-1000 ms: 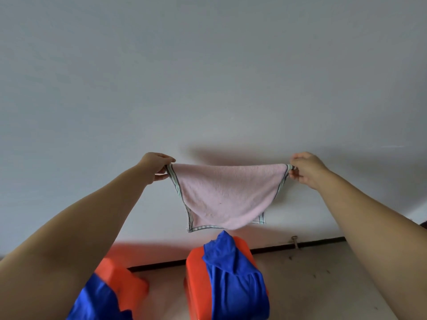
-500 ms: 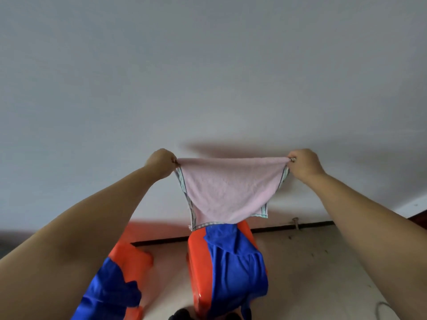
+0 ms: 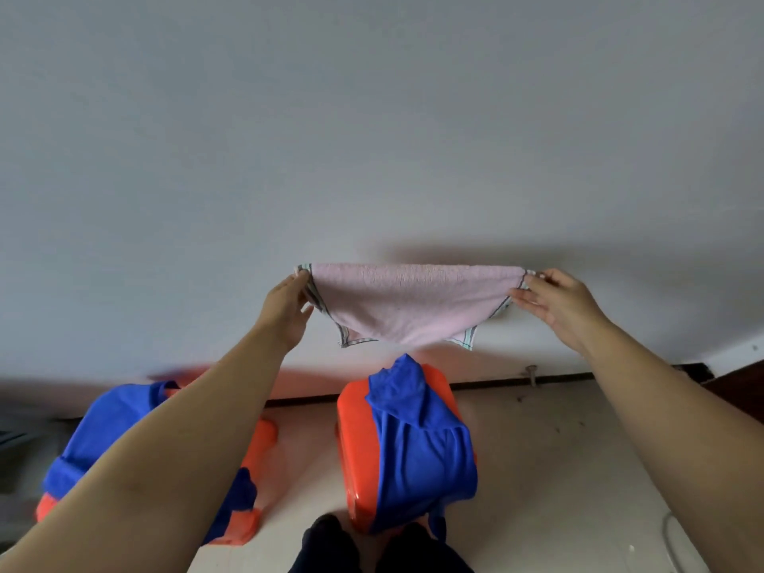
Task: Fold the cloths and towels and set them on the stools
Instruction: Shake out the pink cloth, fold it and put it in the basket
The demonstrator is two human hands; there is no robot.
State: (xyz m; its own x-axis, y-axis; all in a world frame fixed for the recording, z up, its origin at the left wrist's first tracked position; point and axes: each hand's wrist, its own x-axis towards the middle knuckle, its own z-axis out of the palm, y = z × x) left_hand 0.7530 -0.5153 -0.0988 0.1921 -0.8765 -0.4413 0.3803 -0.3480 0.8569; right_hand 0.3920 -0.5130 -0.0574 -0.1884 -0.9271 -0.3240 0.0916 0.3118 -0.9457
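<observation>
- Fingers of the left hand pinch the left top corner of the pink towel, thumb at the striped hem and the other fingers fairly straight behind the cloth.
- Fingers of the right hand pinch the opposite corner; the thumb and forefinger close on the hem while the rest are spread loosely.
- Between the two hands the towel hangs doubled over, its top edge stretched nearly level at about 12 o'clock from the person, its middle sagging and two striped corners pointing down.
- Directly below the towel, at 12 o'clock and nearer, an orange stool stands with a blue cloth draped over its seat and hanging down the near side.
- At about 10 o'clock a second orange stool carries another blue cloth; the left forearm crosses in front of it and hides much of it.
- Dark feet show at 6 o'clock on the pale floor.
- Behind the towel a plain grey-white wall fills the upper view, meeting the floor along a dark skirting line.
</observation>
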